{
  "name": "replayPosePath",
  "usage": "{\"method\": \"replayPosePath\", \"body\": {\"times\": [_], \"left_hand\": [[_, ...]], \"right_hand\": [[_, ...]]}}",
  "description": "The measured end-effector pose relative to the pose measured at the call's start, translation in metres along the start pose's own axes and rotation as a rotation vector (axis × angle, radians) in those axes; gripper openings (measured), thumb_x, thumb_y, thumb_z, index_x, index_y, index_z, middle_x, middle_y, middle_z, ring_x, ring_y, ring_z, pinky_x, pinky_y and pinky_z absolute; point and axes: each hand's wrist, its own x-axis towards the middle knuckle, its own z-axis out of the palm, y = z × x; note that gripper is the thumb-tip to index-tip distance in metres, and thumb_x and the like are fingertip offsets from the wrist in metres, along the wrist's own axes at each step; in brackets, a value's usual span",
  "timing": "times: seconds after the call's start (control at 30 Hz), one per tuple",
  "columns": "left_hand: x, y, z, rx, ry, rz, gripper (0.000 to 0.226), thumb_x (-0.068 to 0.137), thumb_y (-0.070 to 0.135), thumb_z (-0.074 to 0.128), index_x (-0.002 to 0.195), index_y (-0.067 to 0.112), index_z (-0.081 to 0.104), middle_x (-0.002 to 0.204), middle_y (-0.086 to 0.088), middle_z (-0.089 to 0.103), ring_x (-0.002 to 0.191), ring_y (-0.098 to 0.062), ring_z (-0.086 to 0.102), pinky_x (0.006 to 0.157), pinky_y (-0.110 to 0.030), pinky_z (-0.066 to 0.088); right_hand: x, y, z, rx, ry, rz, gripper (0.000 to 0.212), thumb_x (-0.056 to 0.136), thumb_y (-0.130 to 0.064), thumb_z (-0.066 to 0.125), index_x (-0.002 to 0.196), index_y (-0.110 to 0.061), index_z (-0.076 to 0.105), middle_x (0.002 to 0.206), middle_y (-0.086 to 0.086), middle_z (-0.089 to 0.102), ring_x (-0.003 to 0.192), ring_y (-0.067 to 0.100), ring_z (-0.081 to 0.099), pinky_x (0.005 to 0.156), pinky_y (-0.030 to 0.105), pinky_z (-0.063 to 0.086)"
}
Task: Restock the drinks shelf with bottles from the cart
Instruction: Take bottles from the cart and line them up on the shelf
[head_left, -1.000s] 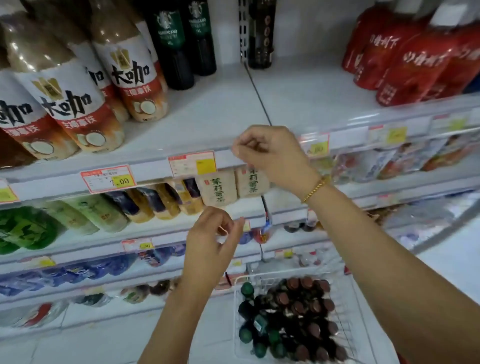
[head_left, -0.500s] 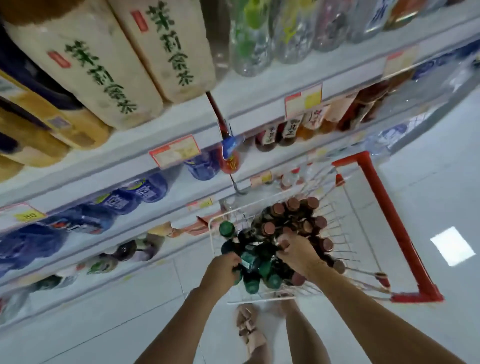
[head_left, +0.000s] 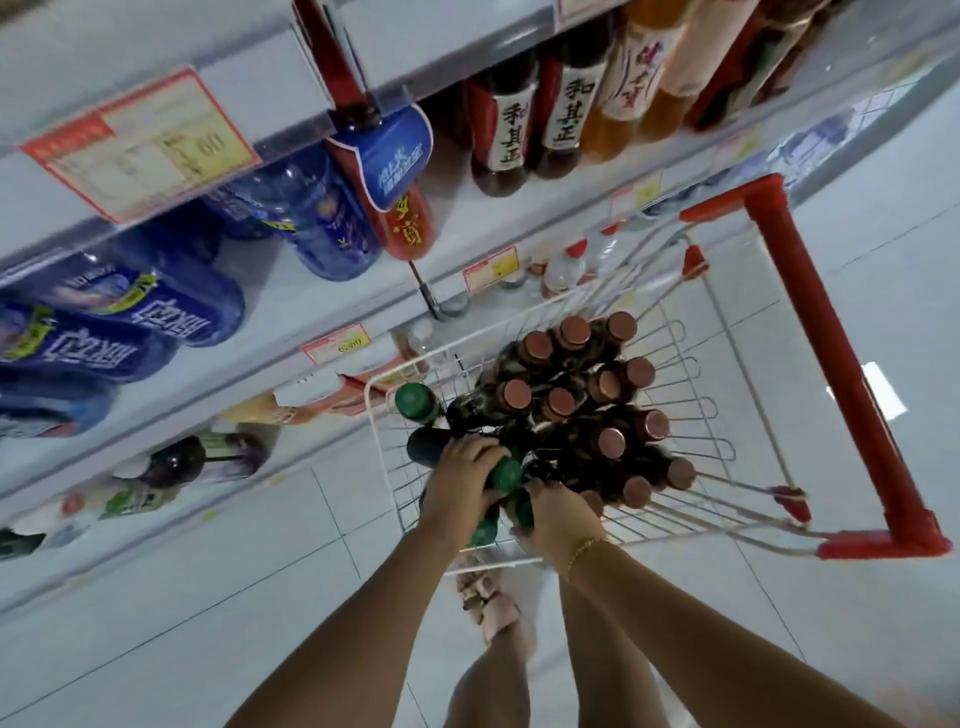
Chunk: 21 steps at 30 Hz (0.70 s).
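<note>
Both hands are down in the white wire cart (head_left: 701, 415) at lower centre of the frame. The left hand (head_left: 460, 480) has its fingers curled round a green-capped bottle (head_left: 506, 474), whose cap pokes out just right of the knuckles. The right hand (head_left: 561, 514), just below and to the right, wraps fingers and thumb about a second green bottle (head_left: 522, 512) (mostly hidden, only its dark top showing at the fingertips). The two hands are almost touching, and a gold bracelet (head_left: 584, 548) sits on the right wrist.

Up and to the right of the hands stand the brown-capped bottles (head_left: 610, 444), packed upright and filling the middle of the basket. One more green cap (head_left: 415, 400) is in the basket's upper-left corner. The cart's red handle (head_left: 841, 364) runs down the right side of the frame.

The drinks shelf (head_left: 467, 223) crosses the upper left, with blue bottles (head_left: 322, 223) lying behind a price tag (head_left: 140, 145).
</note>
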Motion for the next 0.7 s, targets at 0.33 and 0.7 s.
{"method": "replayPosePath", "body": {"times": [0.33, 0.7], "left_hand": [[-0.053, 0.033, -0.138, -0.846, 0.632, -0.447, 0.026, 0.076, 0.006, 0.075, 0.1, 0.006, 0.064, 0.091, -0.002, 0.068, 0.078, 0.004, 0.061, 0.077, -0.007, 0.046], [-0.135, 0.109, -0.271, -0.905, 0.703, -0.355, 0.019, 0.078, 0.003, 0.072, 0.083, 0.02, 0.066, 0.074, 0.01, 0.07, 0.069, -0.001, 0.063, 0.065, -0.012, 0.05]], "right_hand": [[-0.029, -0.023, -0.028, 0.061, 0.082, 0.071, 0.052, 0.078, -0.017, 0.069, 0.123, -0.008, 0.045, 0.121, 0.01, 0.055, 0.108, 0.027, 0.06, 0.084, 0.031, 0.05], [-0.209, -0.056, -0.214, 0.259, 0.503, -0.37, 0.039, 0.078, -0.031, 0.071, 0.11, -0.019, 0.053, 0.103, 0.0, 0.055, 0.09, 0.015, 0.055, 0.068, 0.011, 0.037]]}}
